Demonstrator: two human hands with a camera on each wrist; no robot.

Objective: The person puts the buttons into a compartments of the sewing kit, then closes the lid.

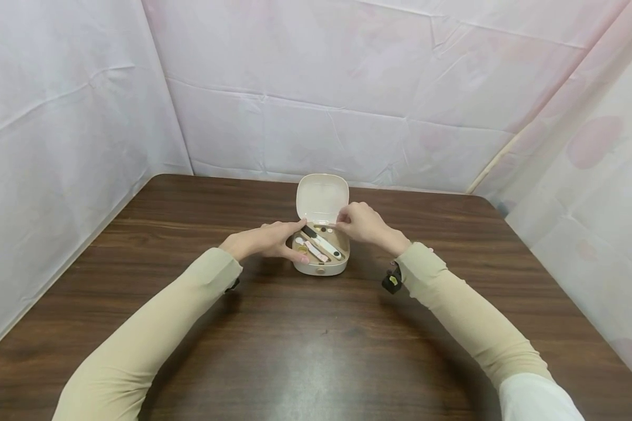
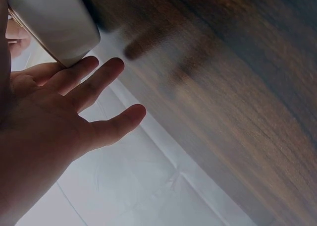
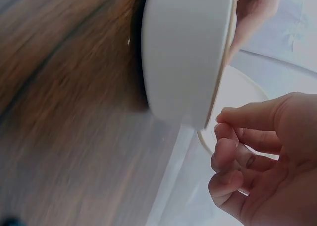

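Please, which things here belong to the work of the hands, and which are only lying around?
In the work:
- white case, lid open
- small tools inside it
- left hand, touching the case's side
- right hand, fingers curled at the case's rim

Only there:
- wooden table
- pale backdrop cloth

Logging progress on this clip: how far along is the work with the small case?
Done: the cream case stands open, lid up. In hand: the left hand steadies its left side with straight fingers; the right hand curls at the tray's back edge. The tools lie inside, untouched.
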